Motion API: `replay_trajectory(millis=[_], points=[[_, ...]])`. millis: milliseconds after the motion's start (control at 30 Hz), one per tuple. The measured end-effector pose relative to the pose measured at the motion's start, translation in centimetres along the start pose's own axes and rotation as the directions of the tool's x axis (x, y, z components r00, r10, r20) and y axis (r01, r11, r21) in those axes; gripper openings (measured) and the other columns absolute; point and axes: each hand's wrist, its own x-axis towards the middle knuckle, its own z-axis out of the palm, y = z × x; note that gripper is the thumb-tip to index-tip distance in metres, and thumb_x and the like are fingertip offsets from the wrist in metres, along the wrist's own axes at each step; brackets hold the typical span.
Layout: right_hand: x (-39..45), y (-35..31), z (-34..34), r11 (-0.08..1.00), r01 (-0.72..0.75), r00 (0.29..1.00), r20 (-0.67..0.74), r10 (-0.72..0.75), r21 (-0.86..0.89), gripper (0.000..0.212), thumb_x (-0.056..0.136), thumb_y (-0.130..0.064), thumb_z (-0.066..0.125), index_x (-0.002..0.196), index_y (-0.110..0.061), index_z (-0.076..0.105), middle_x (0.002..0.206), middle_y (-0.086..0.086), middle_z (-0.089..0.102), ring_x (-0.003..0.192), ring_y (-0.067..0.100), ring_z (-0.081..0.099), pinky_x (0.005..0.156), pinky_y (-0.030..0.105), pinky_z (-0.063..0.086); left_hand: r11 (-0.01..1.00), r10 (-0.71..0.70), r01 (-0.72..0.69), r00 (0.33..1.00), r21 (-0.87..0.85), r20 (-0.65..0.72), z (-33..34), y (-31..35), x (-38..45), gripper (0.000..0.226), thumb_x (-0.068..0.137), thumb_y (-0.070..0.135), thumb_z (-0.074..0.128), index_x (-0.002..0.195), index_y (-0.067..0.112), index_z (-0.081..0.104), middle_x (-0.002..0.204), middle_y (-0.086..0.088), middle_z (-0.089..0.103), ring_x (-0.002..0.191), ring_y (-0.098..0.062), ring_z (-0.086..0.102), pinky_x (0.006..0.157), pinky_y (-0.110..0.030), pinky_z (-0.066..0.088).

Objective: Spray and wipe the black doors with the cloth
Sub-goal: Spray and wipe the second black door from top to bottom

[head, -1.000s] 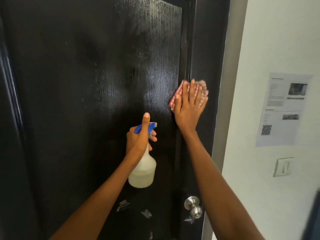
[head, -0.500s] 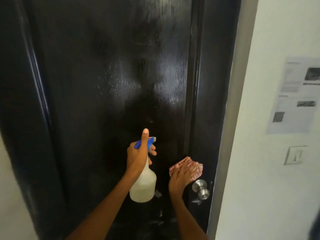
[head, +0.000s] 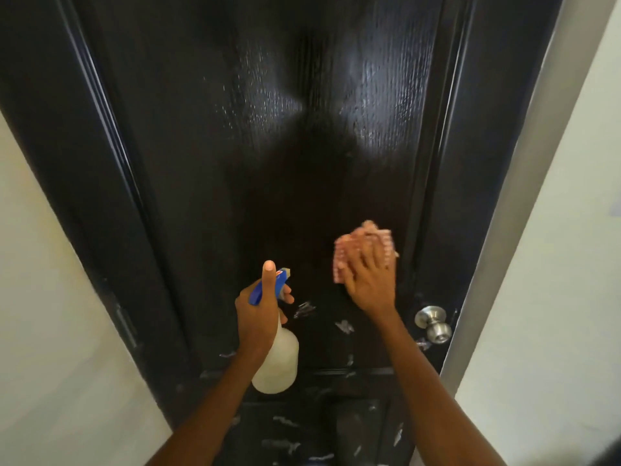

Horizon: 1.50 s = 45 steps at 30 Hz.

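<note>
Two hands work one black door (head: 302, 183), and the door knob (head: 433, 322) is the handiest marker for all of it. Up and to the left of the knob, the right hand (head: 369, 277) lies flat with fingers straight, pressing the pink cloth (head: 346, 257) against the panel. Farther left of the knob, the left hand (head: 258, 314) is wrapped round the neck of the spray bottle (head: 277, 361), thumb standing up along its blue head, nozzle facing the door. Pale smears (head: 344, 326) sit just left of the knob and more run below it; these look easy to miss if the wiping stays high. A stroke drifting rightward could snag the cloth on the knob. Wet sheen well above the knob may dry streaky if left. An accidental squeeze would wet the wiped patch again.
</note>
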Motion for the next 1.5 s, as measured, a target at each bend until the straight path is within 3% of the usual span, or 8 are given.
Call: replay_trajectory(millis=[200, 367, 467, 633, 800, 900, 1033, 1500], points=[[1.2, -4.0, 1.1, 0.639, -0.737, 0.641, -0.072, 0.764, 0.219, 0.063, 0.109, -0.042, 0.024, 0.162, -0.008, 0.014, 0.167, 0.025, 0.008, 0.155, 0.043, 0.005, 0.122, 0.065, 0.011, 0.998, -0.060, 0.060, 0.998, 0.005, -0.025, -4.4, -1.1, -0.2, 0.059, 0.097, 0.054, 0.042, 0.085, 0.006, 0.074, 0.067, -0.012, 0.068, 0.056, -0.031, 0.061, 0.046, -0.032, 0.047], [-3.8, -11.5, 6.5, 0.995, -0.064, 0.984, 0.173, 0.050, 0.073, 0.058, 0.105, -0.027, 0.038, 0.158, -0.012, 0.022, 0.160, 0.024, 0.033, 0.148, 0.044, 0.023, 0.114, 0.072, 0.024, 0.997, -0.064, 0.065, 0.998, 0.037, -0.021, -7.5, -2.6, -0.4, 0.055, 0.094, 0.054, 0.042, 0.092, 0.010, 0.074, 0.070, -0.010, 0.069, 0.060, -0.021, 0.065, 0.047, -0.030, 0.048], [-7.1, -9.9, 6.6, 0.909, 0.412, 0.850, 0.334, -0.407, 0.059, 0.074, 0.094, -0.029, 0.064, 0.158, -0.033, 0.029, 0.164, 0.000, 0.032, 0.150, 0.024, 0.028, 0.120, 0.060, 0.018, 0.993, -0.111, 0.112, 0.994, 0.045, -0.007, -8.4, -3.6, 0.2, 0.055, 0.092, 0.058, 0.042, 0.092, 0.013, 0.074, 0.071, -0.010, 0.070, 0.057, -0.019, 0.064, 0.050, -0.030, 0.049], [-9.0, -3.5, 4.6, 0.991, -0.049, 0.983, 0.172, 0.071, -0.129, 0.062, 0.100, -0.036, 0.043, 0.157, -0.017, 0.028, 0.165, 0.010, 0.021, 0.157, 0.026, 0.004, 0.123, 0.060, 0.011, 0.988, -0.150, 0.149, 0.989, -0.036, -0.003, -9.8, -5.4, 0.9, 0.085, 0.066, 0.092, 0.049, 0.089, 0.013, 0.073, 0.069, -0.004, 0.071, 0.057, -0.015, 0.067, 0.046, -0.022, 0.052], [-9.1, -6.9, 7.8, 0.748, -0.655, 0.753, 0.006, 0.659, 0.106, 0.066, 0.108, -0.043, 0.023, 0.159, 0.000, 0.018, 0.166, 0.028, 0.005, 0.152, 0.047, 0.005, 0.122, 0.062, 0.004, 0.991, -0.128, 0.127, 0.992, -0.037, -0.018, -10.6, -9.4, 2.3, 0.072, 0.085, 0.064, 0.045, 0.098, -0.001, 0.073, 0.075, -0.016, 0.069, 0.054, -0.014, 0.066, 0.044, -0.021, 0.051], [-12.8, -11.8, 13.0, 0.981, -0.192, 0.979, 0.068, 0.190, 0.028, 0.053, 0.108, -0.033, 0.036, 0.153, -0.003, 0.033, 0.159, 0.029, 0.027, 0.142, 0.050, 0.030, 0.121, 0.063, 0.013, 0.997, -0.079, 0.079, 0.997, 0.000, -0.019, -10.3, -13.3, 2.3, 0.063, 0.088, 0.058, 0.044, 0.088, 0.003, 0.073, 0.070, -0.014, 0.070, 0.052, -0.019, 0.064, 0.044, -0.026, 0.050], [-15.2, -11.5, 15.0, 0.869, 0.495, 0.865, 0.101, -0.492, -0.005, 0.056, 0.101, -0.034, 0.051, 0.156, -0.033, 0.040, 0.162, -0.001, 0.039, 0.147, 0.022, 0.040, 0.119, 0.061, 0.025, 0.999, 0.040, -0.040, 0.999, -0.018, -0.023, -10.6, -18.0, 1.8, 0.072, 0.089, 0.071, 0.046, 0.086, 0.004, 0.073, 0.069, -0.015, 0.070, 0.054, -0.025, 0.064, 0.043, -0.025, 0.051], [-8.3, -14.1, 15.1, 0.976, 0.119, 0.921, -0.348, -0.176, -0.180, 0.063, 0.107, -0.048, 0.026, 0.163, -0.020, 0.022, 0.170, 0.007, 0.016, 0.158, 0.030, 0.007, 0.124, 0.059, -0.003, 0.948, 0.266, -0.281, 0.957, -0.150, -0.114, -13.8, -27.7, 1.3, 0.065, 0.092, 0.068, 0.044, 0.094, 0.011, 0.075, 0.069, -0.013, 0.065, 0.052, -0.025, 0.056, 0.043, -0.030, 0.045]])
